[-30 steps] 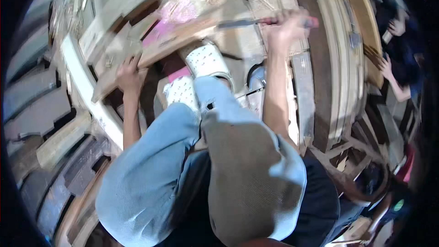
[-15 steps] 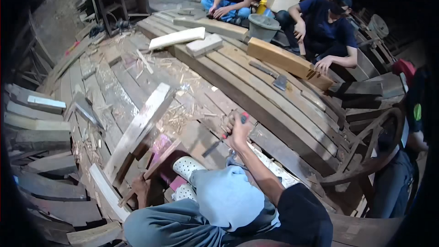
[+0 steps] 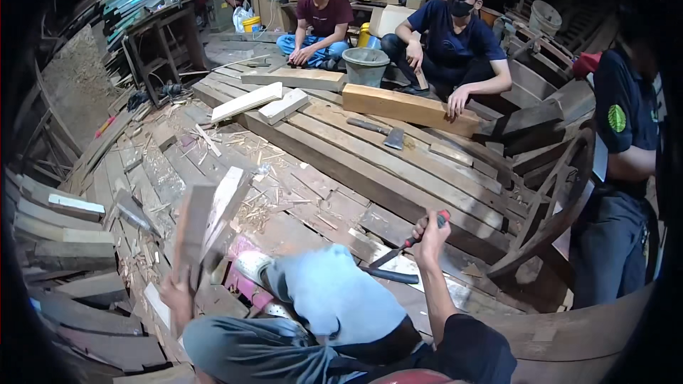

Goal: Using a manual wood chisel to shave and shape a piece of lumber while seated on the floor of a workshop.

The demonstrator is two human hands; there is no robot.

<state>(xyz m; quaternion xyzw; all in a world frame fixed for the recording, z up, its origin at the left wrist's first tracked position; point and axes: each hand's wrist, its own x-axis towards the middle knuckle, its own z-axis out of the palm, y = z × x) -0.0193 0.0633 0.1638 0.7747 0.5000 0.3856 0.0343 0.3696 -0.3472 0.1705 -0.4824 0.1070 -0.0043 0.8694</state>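
My left hand [image 3: 179,293] grips the lower end of a flat brown wooden board [image 3: 193,226] and holds it nearly upright beside my knee. My right hand [image 3: 431,236] is closed round the red-and-black handle of a hand tool [image 3: 411,242]. Its narrow dark blade slants down to the left; I cannot tell its exact kind. Below that blade lies a short dark rod [image 3: 390,275]. A light blue cloth [image 3: 341,291] covers my lap. Behind the board leans a thick pale timber block [image 3: 226,206]. Partly hidden under my foot is a pink thing [image 3: 243,270].
Long planks form a raised platform [image 3: 370,149] ahead, bearing an axe [image 3: 393,138], timber blocks and a grey bucket [image 3: 366,65]. Two people [image 3: 448,43] sit beyond; another person [image 3: 619,171] stands at right by a curved wooden frame [image 3: 562,220]. Wood shavings [image 3: 260,206] litter the floor.
The board in my left hand has swung from lying slanted over my foot to nearly upright. My right hand has moved right with the tool. The view has tilted up.
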